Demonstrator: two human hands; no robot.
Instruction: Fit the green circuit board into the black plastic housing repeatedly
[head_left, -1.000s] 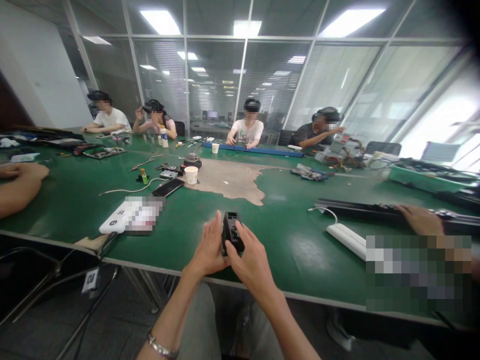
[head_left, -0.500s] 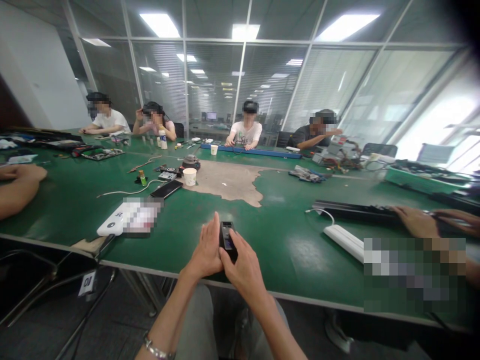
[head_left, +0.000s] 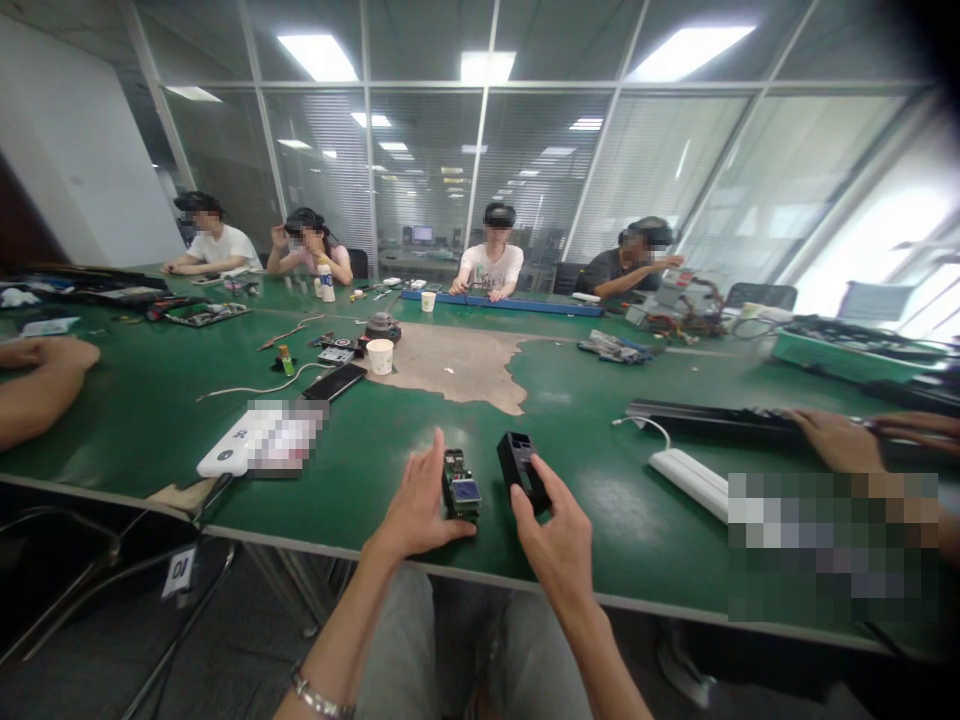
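Observation:
A small green circuit board with a little display screen (head_left: 463,489) stands by the table's near edge. My left hand (head_left: 415,505) is held along its left side with the fingers stretched out, and the thumb reaches across its near end. To the right, my right hand (head_left: 553,527) grips a black plastic casing (head_left: 519,462) between thumb and fingers. Openings show in the casing's top, and it is tilted a little, apart from the board. Whether the casing touches the table I cannot tell.
On the green table (head_left: 600,500) lie a phone (head_left: 335,381) and a white power bank (head_left: 229,450) to the left. A paper cup (head_left: 380,357) stands ahead. At right, a white device (head_left: 686,480) lies near a co-worker's hands (head_left: 836,440). Several people sit opposite.
The black casing has come off the circuit board and moved right with my right hand. The board with its screen is now uncovered beside my left hand, whose thumb has spread out.

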